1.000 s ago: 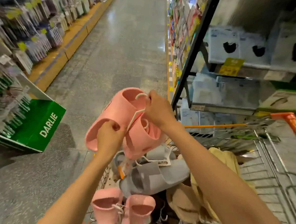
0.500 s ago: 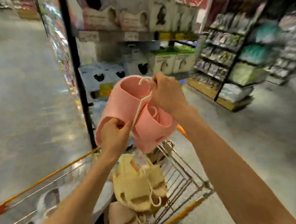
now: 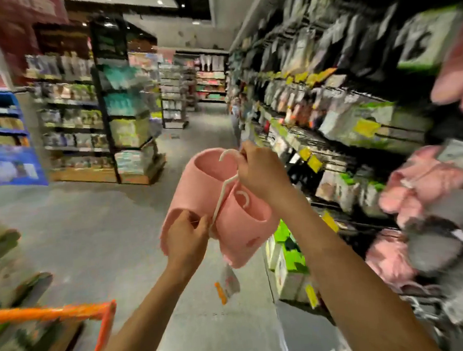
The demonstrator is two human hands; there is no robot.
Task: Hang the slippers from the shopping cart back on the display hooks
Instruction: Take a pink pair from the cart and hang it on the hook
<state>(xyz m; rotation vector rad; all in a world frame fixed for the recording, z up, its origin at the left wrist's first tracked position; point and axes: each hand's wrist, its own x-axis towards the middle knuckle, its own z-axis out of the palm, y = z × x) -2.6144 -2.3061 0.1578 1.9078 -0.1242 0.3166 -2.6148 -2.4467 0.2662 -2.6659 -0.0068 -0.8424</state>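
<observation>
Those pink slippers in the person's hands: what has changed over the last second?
The person has turned away from the cart: a second ago the pink slippers hung over its basket, now only the cart's orange handle shows at lower left, and a rack of hanging slippers has come into view on the right. Unchanged: the right hand still pinches the white hanger, the left hand still grips the lower slipper.

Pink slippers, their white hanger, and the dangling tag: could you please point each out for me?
pink slippers (image 3: 241,223): head view, on the nearer slipper's upper.
white hanger (image 3: 225,155): head view, on the curved hook at the top.
tag (image 3: 227,282): head view, on the blurred card hanging below the slippers.
</observation>
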